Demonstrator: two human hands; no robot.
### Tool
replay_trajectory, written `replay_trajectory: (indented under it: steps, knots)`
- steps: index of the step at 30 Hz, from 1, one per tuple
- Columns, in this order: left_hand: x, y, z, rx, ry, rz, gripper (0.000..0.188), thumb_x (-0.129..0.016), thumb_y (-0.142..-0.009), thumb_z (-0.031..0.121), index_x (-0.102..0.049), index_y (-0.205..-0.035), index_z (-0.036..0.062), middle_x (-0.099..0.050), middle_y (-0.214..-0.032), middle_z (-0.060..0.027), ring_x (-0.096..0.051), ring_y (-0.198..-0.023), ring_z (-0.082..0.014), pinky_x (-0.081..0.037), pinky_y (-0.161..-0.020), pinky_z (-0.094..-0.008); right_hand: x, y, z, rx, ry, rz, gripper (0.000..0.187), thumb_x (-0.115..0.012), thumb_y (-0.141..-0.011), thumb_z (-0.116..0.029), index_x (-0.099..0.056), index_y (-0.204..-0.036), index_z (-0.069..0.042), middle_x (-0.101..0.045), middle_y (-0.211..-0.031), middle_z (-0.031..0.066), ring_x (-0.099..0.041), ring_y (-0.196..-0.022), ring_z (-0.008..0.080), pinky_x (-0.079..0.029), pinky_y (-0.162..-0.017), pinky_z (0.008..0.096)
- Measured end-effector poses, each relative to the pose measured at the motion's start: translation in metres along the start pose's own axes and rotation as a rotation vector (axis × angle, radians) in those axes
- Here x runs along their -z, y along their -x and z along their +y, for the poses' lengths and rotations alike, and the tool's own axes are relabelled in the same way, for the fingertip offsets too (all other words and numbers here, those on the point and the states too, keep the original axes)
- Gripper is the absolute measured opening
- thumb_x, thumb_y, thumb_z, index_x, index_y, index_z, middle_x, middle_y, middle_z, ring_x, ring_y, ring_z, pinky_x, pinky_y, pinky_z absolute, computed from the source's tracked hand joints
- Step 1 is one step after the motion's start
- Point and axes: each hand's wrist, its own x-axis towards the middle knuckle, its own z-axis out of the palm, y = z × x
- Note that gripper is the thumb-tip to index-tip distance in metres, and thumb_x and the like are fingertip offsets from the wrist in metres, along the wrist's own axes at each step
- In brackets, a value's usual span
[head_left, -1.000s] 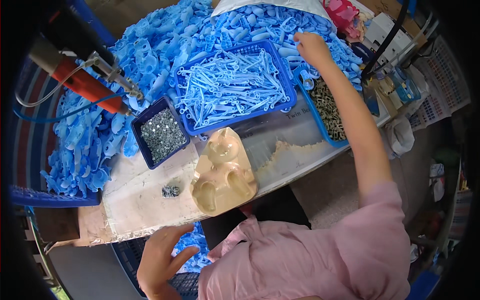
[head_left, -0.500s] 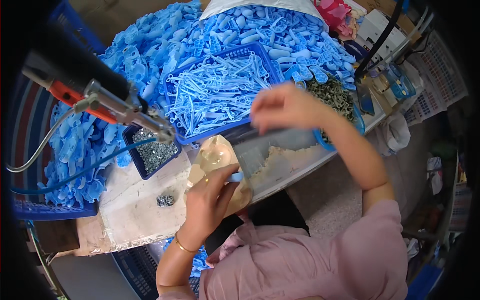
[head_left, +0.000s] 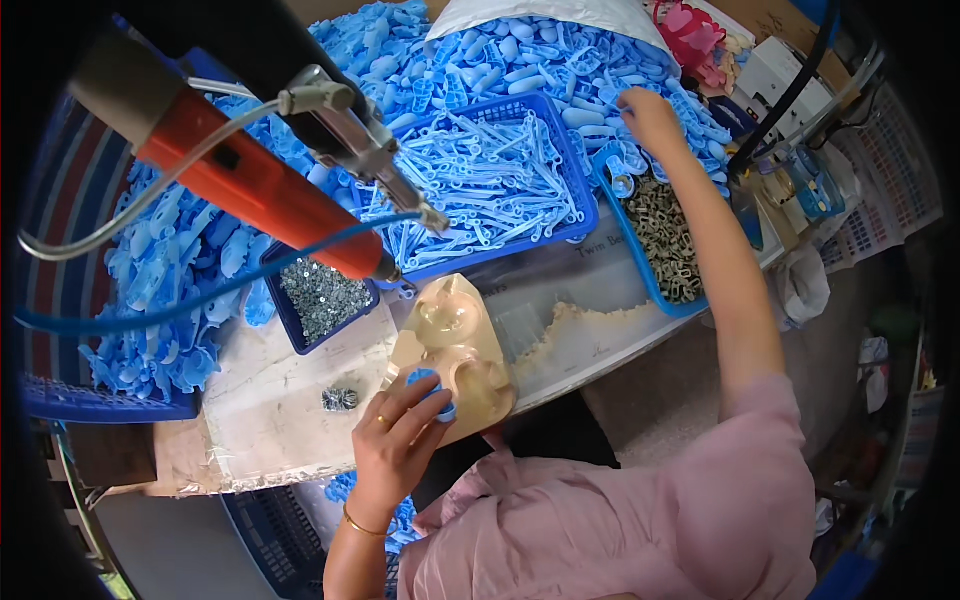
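My left hand (head_left: 395,435) is closed on a small rounded blue plastic part (head_left: 430,382), over the near end of a tan moulded holder (head_left: 410,350). The holder has rounded hollows and lies near the table's front edge. Out at the right, my right hand (head_left: 652,120) reaches to a heap of blue plastic pieces (head_left: 520,75). Its fingers are curled in at the heap's edge, and what they grip, if anything, cannot be made out. Just below that hand stands a blue tray (head_left: 672,308) of small dull metal clips (head_left: 660,240).
A blue basket (head_left: 590,215) holds long light-blue plastic strips. Beside it is a dark tray (head_left: 305,345) of small metal parts. An orange-red power driver (head_left: 260,190) hangs over the left side. A small dark bundle (head_left: 340,399) lies on the table (head_left: 260,430).
My right hand has moved away and right, from above the basket's near corner to the heap. My left hand has lowered towards me with the blue part. The driver has swung right and nearer the holder.
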Motion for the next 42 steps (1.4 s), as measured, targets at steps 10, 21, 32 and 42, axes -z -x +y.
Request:
replay_trajectory:
  steps: [10,21,32,42]
  knots:
    - [-0.003,0.023,-0.014,0.011,-0.094,0.039,0.037,-0.082,-0.075,0.005,-0.073,-0.110,0.0080,-0.073,-0.116,-0.0065,-0.069,-0.093,-0.0285,-0.057,-0.080,-0.0362,0.076,0.077,-0.096,-0.106,-0.649,-0.171,0.019,-0.075,-0.087,-0.011,-0.072,-0.102,0.000,-0.073,-0.103,0.0120,-0.070,-0.097,0.0272,-0.053,-0.087,0.0368]
    - [-0.003,0.053,-0.029,-0.035,-0.193,-0.064,0.032,-0.080,-0.078,0.014,-0.073,-0.108,0.0060,-0.073,-0.115,-0.0087,-0.067,-0.113,-0.0304,-0.053,-0.101,-0.0451,0.072,0.199,-0.269,0.815,-0.579,-0.475,0.018,-0.077,-0.081,-0.021,-0.066,-0.086,-0.008,-0.066,-0.104,0.0061,-0.062,-0.103,0.0260,-0.047,-0.096,0.0412]
    - [0.030,0.015,-0.118,0.159,-0.260,0.333,0.021,-0.076,-0.083,0.010,-0.069,-0.104,0.0087,-0.070,-0.108,-0.0103,-0.065,-0.099,-0.0345,-0.053,-0.084,-0.0456,0.074,0.187,-0.284,0.871,-0.463,-0.641,0.022,-0.080,-0.079,-0.025,-0.066,-0.086,-0.011,-0.062,-0.101,0.0051,-0.057,-0.106,0.0280,-0.043,-0.097,0.0441]
    - [0.218,-0.025,-0.255,0.445,-1.044,0.634,0.036,-0.071,-0.092,0.025,-0.063,-0.126,0.0141,-0.061,-0.131,-0.0082,-0.060,-0.118,-0.0321,-0.048,-0.098,-0.0416,0.079,0.184,-0.278,0.672,-0.613,-0.531,0.014,-0.079,-0.080,-0.015,-0.068,-0.085,-0.008,-0.066,-0.093,0.0046,-0.061,-0.094,0.0279,-0.049,-0.081,0.0412]
